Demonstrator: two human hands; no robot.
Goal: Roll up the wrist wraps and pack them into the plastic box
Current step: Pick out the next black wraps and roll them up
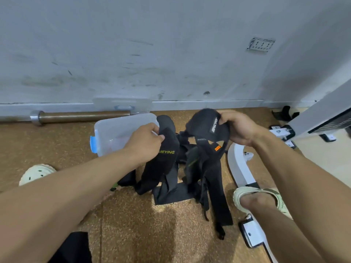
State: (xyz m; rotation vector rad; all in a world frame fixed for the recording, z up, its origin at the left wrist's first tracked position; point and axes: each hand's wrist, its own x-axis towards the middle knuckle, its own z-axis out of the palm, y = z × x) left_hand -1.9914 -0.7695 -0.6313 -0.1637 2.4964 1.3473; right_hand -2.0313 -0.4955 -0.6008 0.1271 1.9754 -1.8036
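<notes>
Holding tangled wrist wraps (190, 164) at frame centre, left hand (146, 139) pinches one strap and right hand (237, 128) clamps another. Snagged trailing ends could prevent rolling. Plastic box (121, 130) sits open, centre-left.

Scuffed grey wall (171, 54) with socket (261, 45), brown speckled floor (142, 224), steel bar (79, 116) along skirting.

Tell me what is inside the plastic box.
The plastic box looks nearly empty, with only a faint pinkish patch at its bottom. No wraps show inside. The left hand covers its right corner.
</notes>
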